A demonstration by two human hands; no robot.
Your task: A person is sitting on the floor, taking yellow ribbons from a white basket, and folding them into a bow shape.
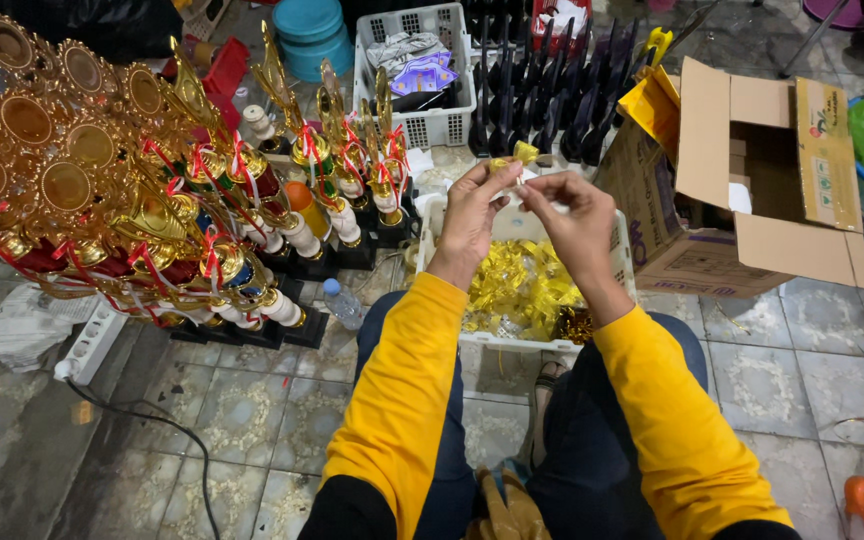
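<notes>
Both my hands are raised over a white basket (537,344) filled with shiny gold ribbon pieces (520,285). My left hand (472,210) and my right hand (574,212) pinch a small gold ribbon piece (524,153) between their fingertips, the fingers of both touching it. My sleeves are yellow and I sit with dark trousers, knees on either side of the basket.
Many gold trophies (152,190) with red ribbons stand at left. A white crate (422,70) and black trophy bases (552,100) are behind. An open cardboard box (752,180) sits at right. A power strip (92,345) with cable lies on the tiled floor, near a small bottle (342,303).
</notes>
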